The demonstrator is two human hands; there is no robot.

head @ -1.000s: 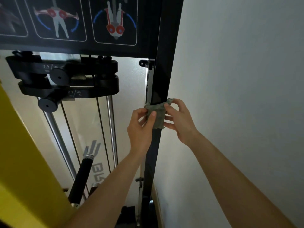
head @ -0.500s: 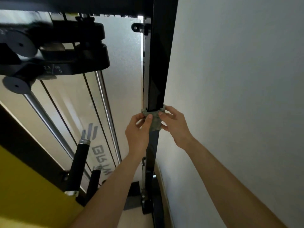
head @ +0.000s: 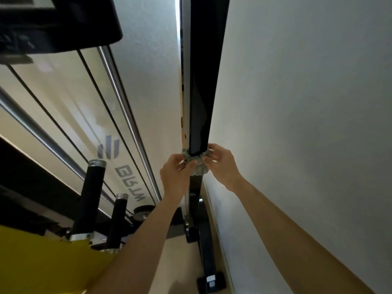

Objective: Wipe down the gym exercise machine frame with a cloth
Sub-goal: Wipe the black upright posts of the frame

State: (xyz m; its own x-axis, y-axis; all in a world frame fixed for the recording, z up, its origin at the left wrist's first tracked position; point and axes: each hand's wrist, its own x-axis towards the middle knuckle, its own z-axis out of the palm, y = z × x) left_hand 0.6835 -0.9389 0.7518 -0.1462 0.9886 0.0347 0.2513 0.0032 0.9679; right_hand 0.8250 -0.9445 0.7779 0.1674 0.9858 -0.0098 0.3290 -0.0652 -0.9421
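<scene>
Head view: I look down along the black post (head: 203,81) of the machine, which stands just beside the white wall (head: 307,102). The grey-green cloth (head: 198,166) is wrapped around the front of the post, low on it, and bunches at both sides. My left hand (head: 174,169) pinches the cloth's left end between thumb and curled fingers. My right hand (head: 222,165) pinches the right end the same way, so the cloth lies drawn against the post between them. My forearms reach in from the bottom edge, one on each side of the post.

Below the cloth the post runs down to a black foot (head: 210,281) on the beige floor (head: 182,262), close to the wall. Left of the post is a pale panel (head: 148,60) with a grey logo. In front of it run a shiny rod (head: 127,115) and thin black cables (head: 103,98). A black block (head: 59,24) sits at the top left, too blurred to read. At the lower left two black grips (head: 90,194) with metal caps stand up beside a yellow part (head: 42,262).
</scene>
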